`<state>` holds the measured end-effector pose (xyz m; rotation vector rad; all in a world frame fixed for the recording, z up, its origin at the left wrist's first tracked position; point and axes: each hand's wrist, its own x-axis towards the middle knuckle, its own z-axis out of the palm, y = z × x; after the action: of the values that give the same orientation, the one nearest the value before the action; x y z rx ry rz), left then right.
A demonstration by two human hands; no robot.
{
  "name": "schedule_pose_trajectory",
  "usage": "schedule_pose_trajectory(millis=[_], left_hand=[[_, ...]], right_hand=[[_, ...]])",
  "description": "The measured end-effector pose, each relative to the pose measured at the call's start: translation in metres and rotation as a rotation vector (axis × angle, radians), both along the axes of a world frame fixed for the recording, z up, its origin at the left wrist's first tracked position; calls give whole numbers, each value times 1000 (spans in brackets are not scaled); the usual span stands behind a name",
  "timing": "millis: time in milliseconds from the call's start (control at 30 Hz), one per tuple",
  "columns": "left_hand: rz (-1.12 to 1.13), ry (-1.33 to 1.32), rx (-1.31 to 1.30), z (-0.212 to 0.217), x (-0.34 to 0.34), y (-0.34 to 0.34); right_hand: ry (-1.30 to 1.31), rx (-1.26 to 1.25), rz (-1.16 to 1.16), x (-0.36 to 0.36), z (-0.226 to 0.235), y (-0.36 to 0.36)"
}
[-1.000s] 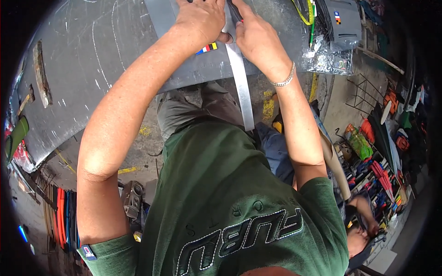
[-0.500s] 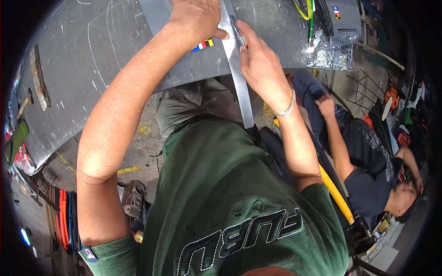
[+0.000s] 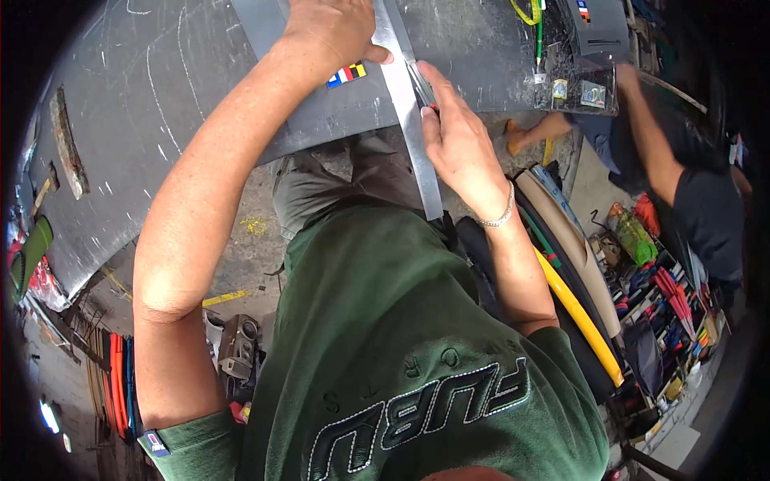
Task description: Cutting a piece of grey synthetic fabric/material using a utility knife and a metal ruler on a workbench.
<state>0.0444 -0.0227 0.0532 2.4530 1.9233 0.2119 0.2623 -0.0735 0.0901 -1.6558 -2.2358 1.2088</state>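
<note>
A long metal straightedge [image 3: 417,148] lies across a dark grey sheet [image 3: 321,120] on the table, its near end jutting past the table edge toward my body. My left hand [image 3: 330,34] presses down beside it, thumb stretched onto the metal; the other fingers are mostly cut off by the upper edge. Along the straightedge's right side, my right hand [image 3: 459,136] is closed around a slim utility knife [image 3: 420,82], silver with a bit of red, its tip near the sheet. A small multicoloured flag patch [image 3: 346,76] shows on the sheet by my left wrist.
On the scratched dark tabletop [image 3: 120,160] lie a wooden strip [image 3: 69,144] and a hammer [image 3: 46,189]. Clear plastic packets [image 3: 581,94] and a green pencil-like stick [image 3: 540,44] are at the right. Rolls of material [image 3: 573,313] stand beside me; a co-worker [image 3: 706,200] is at far right.
The co-worker has moved away to the right and stretches an arm to the table's corner, uncovering the rolls and clutter. My right hand and knife have shifted slightly toward me.
</note>
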Motion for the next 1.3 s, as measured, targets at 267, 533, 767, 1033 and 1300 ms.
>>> schedule_pose_trajectory(millis=[267,533,767,1033,1300], left_hand=[[53,245,-422,27,11,23],[-93,24,234,-16,-16,0],[-44,-249,-161,-84,-47,29],[-174,-685,282,-113,-56,20],[-1,75,-235,-19,-11,16]], right_hand=[[74,192,-140,85,10,29],[301,296,-341,67,25,87],[1780,-564,-738,-22,26,153],[944,-333,-375,-95,-35,127],[1044,-610,-326,-84,-70,144]])
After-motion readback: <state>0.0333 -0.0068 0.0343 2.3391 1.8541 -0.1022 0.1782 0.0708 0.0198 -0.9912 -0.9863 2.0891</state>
